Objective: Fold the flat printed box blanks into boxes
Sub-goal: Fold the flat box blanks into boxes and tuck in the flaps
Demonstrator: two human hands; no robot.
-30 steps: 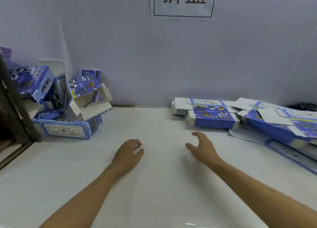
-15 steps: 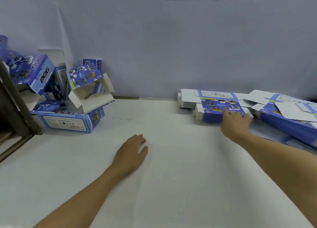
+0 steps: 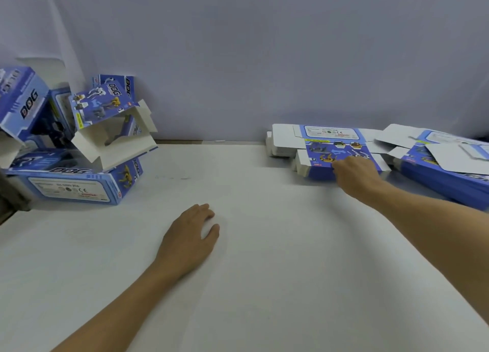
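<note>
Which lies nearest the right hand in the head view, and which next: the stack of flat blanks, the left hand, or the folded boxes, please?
1. Stack of flat blanks, under the right hand.
2. Left hand, mid-table.
3. Folded boxes, far left.

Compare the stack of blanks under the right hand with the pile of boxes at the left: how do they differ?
The stack of blanks lies flat and neatly layered; the pile of boxes is folded up into volume and jumbled, some boxes tilted. The stack's flaps lie flat; one box in the pile gapes open, white inside showing. The right hand rests on the stack; the left hand lies on the table, apart from the pile. Both share the blue printed design.
</note>
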